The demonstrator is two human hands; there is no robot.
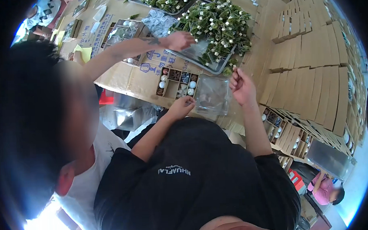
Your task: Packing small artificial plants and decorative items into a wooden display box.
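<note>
Co-worker, far left: a person in a white shirt [93,179] stood close at the wearer's left, one arm stretched across the cardboard-covered table [126,76], the hand [180,40] resting at the edge of a metal tray [198,53].
Divided box: a small compartmented cardboard box [175,83] of pale balls and dark pieces lay just above the left hand.
Left hand: the left hand [183,106] hovered beside the box, fingers curled together; what they pinched, if anything, could not be made out.
Clear bag: a transparent plastic bag [212,95] lay flat between the two hands.
Right hand: the right hand [241,85] was raised, fingertips pinched on a small green sprig [234,68].
Greenery: leafy sprigs with pale tags [217,22] heaped the tray.
Right side: stacked flat cartons [312,82] filled the table.
Obscured: the wearer's black shirt [194,179] hid the table's near edge.
</note>
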